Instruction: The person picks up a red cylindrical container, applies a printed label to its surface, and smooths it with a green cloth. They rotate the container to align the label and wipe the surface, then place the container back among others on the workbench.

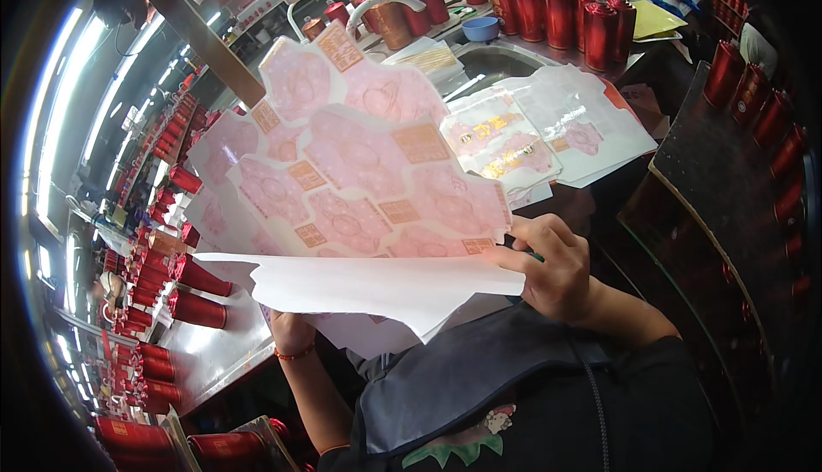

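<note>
Several large translucent decal sheets [368, 142], printed in pink with gold-orange squares, stand tilted up in front of me. My right hand [555, 268] is closed on their lower right corner, thumb and fingers pinching the edge. Something small and green shows by its fingers, too small to name. A white backing sheet [385, 288] folds toward me along the bottom of the stack. My left hand [293, 335], with a red cord at the wrist, grips the sheets from below at the left. Its fingers are mostly hidden behind the paper.
Beyond the sheets, more decal sheets [569, 125] lie on the bench beside a sink [501, 63] with a blue bowl [480, 29]. Red bottles [599, 31] crowd the far bench and the left metal table [231, 344]. A dark curved bench [719, 215] stands at right.
</note>
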{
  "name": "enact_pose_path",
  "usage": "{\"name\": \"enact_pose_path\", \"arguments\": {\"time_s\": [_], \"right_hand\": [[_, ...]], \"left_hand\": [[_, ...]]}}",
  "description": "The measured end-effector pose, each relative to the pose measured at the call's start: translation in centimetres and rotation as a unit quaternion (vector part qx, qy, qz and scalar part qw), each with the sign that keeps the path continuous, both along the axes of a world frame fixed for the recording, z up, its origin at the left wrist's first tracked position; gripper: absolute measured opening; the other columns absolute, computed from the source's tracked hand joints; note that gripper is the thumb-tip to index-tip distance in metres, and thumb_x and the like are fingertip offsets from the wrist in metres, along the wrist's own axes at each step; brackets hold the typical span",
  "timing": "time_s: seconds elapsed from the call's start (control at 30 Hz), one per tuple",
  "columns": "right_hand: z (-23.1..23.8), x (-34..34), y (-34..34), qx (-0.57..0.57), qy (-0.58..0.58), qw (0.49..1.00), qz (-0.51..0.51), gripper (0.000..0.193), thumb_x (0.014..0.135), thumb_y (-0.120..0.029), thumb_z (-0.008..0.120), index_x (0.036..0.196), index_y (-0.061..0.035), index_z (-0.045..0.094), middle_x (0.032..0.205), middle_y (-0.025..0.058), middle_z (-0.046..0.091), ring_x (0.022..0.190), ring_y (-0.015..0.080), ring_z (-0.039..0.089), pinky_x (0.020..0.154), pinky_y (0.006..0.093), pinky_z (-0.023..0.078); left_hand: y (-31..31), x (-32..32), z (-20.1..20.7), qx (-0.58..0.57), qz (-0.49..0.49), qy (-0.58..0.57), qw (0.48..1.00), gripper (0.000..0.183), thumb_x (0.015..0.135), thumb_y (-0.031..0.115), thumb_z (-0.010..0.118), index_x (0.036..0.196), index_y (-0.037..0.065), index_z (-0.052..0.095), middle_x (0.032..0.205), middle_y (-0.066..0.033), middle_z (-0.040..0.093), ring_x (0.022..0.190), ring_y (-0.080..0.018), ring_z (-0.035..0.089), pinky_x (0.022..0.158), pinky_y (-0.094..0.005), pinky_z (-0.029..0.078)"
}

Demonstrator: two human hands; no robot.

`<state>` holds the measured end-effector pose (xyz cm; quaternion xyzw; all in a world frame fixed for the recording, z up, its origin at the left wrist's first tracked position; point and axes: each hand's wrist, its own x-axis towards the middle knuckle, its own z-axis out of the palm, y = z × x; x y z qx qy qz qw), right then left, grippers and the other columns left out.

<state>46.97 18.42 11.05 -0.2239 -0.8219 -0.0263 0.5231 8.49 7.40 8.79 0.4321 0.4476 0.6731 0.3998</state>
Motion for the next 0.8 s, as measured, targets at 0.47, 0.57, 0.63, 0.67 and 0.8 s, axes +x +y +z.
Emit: {"name": "enact_pose_path", "arguments": {"time_s": [0.47, 0.57, 0.63, 0.67, 0.8], "right_hand": [[-1.0, -0.2, 2.8, -0.36, 0.171, 0.91, 0.111, 0.038, 0.09, -0.021, 0.079, 0.11, -0.0038, 0.052, 0.076, 0.0054, 0.061, 0.072, 0.0157, 0.063, 0.069, 0.0312, 0.051], [-1.5, 0.5, 3.8, -0.43, 0.183, 0.874, 0.132, 0.056, 0.089, -0.021, 0.08, 0.131, -0.0041, 0.046, 0.076, 0.0036, 0.061, 0.074, 0.0121, 0.06, 0.073, 0.0285, 0.049], [-1.5, 0.8, 4.1, -0.453, 0.179, 0.863, 0.13, 0.062, 0.089, -0.02, 0.08, 0.138, -0.0036, 0.045, 0.077, 0.0037, 0.061, 0.074, 0.0118, 0.06, 0.072, 0.0285, 0.048], [-1.6, 1.0, 4.3, -0.461, 0.153, 0.866, 0.119, 0.068, 0.089, -0.02, 0.08, 0.144, -0.0019, 0.043, 0.078, 0.004, 0.062, 0.074, 0.0116, 0.059, 0.072, 0.028, 0.048], [-2.5, 0.6, 4.7, -0.505, 0.198, 0.816, 0.201, 0.054, 0.089, -0.021, 0.079, 0.131, 0.0027, 0.054, 0.079, 0.0099, 0.071, 0.07, 0.012, 0.061, 0.067, 0.0264, 0.048]], "left_hand": [[0.4, -1.4, 0.4, -0.05, 0.186, -0.01, 0.981, 0.048, 0.099, 0.018, 0.067, 0.138, -0.006, 0.053, 0.131, -0.0114, 0.062, 0.111, -0.0211, 0.062, 0.095, -0.0345, 0.05], [1.1, -0.6, 1.7, -0.083, 0.174, -0.003, 0.981, 0.055, 0.101, 0.022, 0.065, 0.144, -0.006, 0.046, 0.138, -0.0121, 0.057, 0.12, -0.0233, 0.057, 0.102, -0.037, 0.047], [1.2, -1.1, 1.6, -0.1, 0.153, -0.021, 0.983, 0.055, 0.101, 0.023, 0.065, 0.144, -0.006, 0.046, 0.137, -0.0115, 0.058, 0.117, -0.0227, 0.058, 0.1, -0.0359, 0.048], [0.9, -0.6, 2.1, -0.113, 0.143, -0.024, 0.983, 0.055, 0.101, 0.023, 0.065, 0.144, -0.006, 0.047, 0.138, -0.0111, 0.058, 0.115, -0.0217, 0.059, 0.098, -0.0352, 0.048], [-0.2, -0.4, 1.9, -0.063, 0.187, 0.049, 0.979, 0.039, 0.101, 0.02, 0.064, 0.131, -0.004, 0.059, 0.12, -0.0093, 0.063, 0.1, -0.0169, 0.062, 0.083, -0.0292, 0.051]]}}
